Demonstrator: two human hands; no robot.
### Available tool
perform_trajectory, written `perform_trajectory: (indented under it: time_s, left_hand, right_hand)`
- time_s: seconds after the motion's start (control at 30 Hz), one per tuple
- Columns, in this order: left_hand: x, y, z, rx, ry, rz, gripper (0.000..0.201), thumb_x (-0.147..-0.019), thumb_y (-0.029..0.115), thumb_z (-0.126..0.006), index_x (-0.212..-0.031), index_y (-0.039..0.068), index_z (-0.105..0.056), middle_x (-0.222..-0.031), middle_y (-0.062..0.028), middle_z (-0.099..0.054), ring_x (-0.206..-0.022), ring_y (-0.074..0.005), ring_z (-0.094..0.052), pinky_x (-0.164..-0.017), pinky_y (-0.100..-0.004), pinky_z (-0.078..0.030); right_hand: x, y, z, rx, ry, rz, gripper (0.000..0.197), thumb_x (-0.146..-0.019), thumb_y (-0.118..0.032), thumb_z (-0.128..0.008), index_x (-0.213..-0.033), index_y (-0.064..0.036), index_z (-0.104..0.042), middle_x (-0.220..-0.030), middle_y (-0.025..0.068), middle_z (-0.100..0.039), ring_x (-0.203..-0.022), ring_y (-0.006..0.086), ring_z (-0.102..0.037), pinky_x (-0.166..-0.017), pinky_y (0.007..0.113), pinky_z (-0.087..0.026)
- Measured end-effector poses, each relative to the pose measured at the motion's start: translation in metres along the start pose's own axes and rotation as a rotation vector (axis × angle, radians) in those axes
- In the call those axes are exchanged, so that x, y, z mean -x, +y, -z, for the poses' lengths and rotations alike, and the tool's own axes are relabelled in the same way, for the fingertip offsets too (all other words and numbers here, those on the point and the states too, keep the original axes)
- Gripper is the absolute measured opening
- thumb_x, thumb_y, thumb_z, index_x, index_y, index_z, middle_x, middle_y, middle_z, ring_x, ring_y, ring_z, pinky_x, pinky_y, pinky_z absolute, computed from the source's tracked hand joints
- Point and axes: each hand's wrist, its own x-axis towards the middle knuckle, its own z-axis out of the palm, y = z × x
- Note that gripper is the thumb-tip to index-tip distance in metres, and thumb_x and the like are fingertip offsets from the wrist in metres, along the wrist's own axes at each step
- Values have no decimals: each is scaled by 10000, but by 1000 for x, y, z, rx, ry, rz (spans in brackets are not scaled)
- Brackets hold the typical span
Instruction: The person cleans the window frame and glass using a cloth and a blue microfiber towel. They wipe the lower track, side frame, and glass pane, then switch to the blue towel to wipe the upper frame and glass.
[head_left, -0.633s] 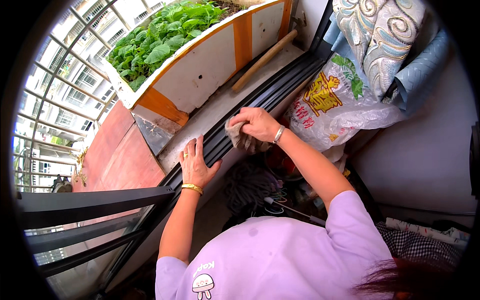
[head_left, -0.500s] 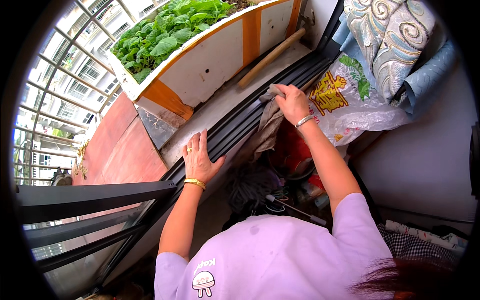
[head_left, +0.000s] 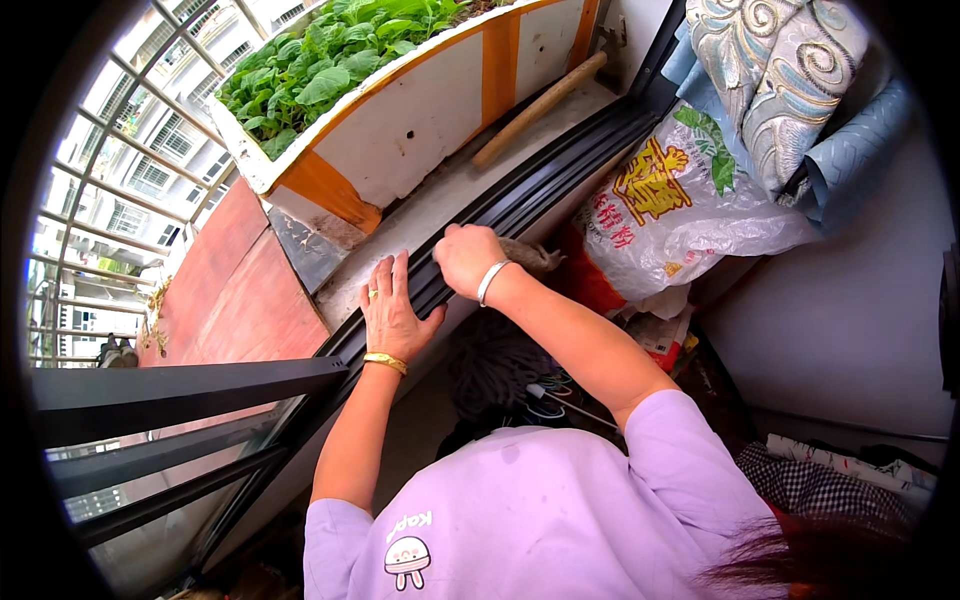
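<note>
My right hand (head_left: 467, 260) is closed on a greyish-brown cloth (head_left: 530, 256) and presses it onto the black window track (head_left: 540, 170). Most of the cloth is hidden behind the hand; one end hangs out over the inner side of the sill. Just left of it, my left hand (head_left: 393, 312) rests on the track with fingers stretched out and holds nothing. The ridged grooves of the track run from the lower left up to the far right.
Beyond the track stands a white foam planter (head_left: 410, 135) of leafy greens, with a wooden stick (head_left: 540, 110) beside it. A black-framed window sash (head_left: 200, 395) is at left. A plastic bag (head_left: 690, 240) and folded curtain fabric (head_left: 780, 80) lie at right. A dark mop head (head_left: 490, 365) sits below the sill.
My right hand has moved with the cloth along the track, left and nearer, to beside my left hand. My left hand has hardly moved.
</note>
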Motion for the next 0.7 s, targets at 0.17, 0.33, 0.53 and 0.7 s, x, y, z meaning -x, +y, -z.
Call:
perform_trajectory:
  time_s: [0.17, 0.33, 0.53, 0.7]
  left_hand:
    - [1, -14, -7, 162, 105, -71, 956, -636, 293, -758, -1449, 75, -303, -1403, -201, -394, -1325, -358, -352, -1101, -497, -229]
    - [5, -16, -7, 107, 98, -40, 950, -664, 333, -729, -1461, 69, -283, -1405, -207, -381, -1330, -357, -338, -1097, -503, -226]
    - [2, -9, -3, 101, 77, -49, 949, -670, 313, -720, -1470, 85, -265, -1416, -214, -372, -1330, -382, -327, -1112, -495, -223]
    - [4, -9, -1, 105, 65, -40, 944, -669, 310, -721, -1469, 85, -273, -1416, -217, -371, -1328, -386, -330, -1111, -497, -224]
  right_hand:
    - [12, 0, -4, -650, 1, 309, 192, -738, -118, -581, -874, -154, -711, -771, 125, -578, -757, 314, -608, -686, 402, -496]
    - [51, 97, 37, -471, 356, -185, 225, -758, -159, -634, -960, -170, -733, -819, 138, -614, -807, 327, -626, -733, 403, -517]
    - [46, 166, 48, 24, 240, -380, 191, -792, -166, -621, -950, -164, -727, -937, 148, -634, -894, 333, -635, -777, 437, -527]
    - [41, 155, 31, 41, 180, -249, 152, -780, -167, -603, -886, -143, -709, -919, 141, -645, -891, 318, -645, -770, 434, -532]
